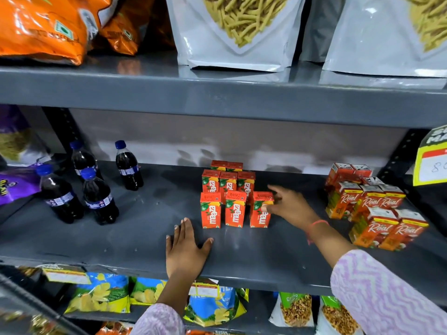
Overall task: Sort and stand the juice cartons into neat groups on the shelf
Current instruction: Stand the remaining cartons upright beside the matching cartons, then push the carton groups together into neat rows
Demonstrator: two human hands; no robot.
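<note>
Eight Maaza cartons stand upright in three rows at the middle of the grey shelf: three in front, three behind them, two at the back. The front right carton stands slightly apart from its row mates. The right hand is at that carton's right side, thumb on its front face and fingers spread past its top; the grip is loose and apart, not clamped on the carton. The left hand lies flat, palm down, on the shelf in front of the Maaza cartons and a little to their left, fingers spread and holding nothing. Well to the right of the Maaza cartons is a group of Real cartons, upright but several tilted and unevenly set. Well to the left stand four dark cola bottles with blue caps. Snack bags sit on the shelf above; chip packets show below.
</note>
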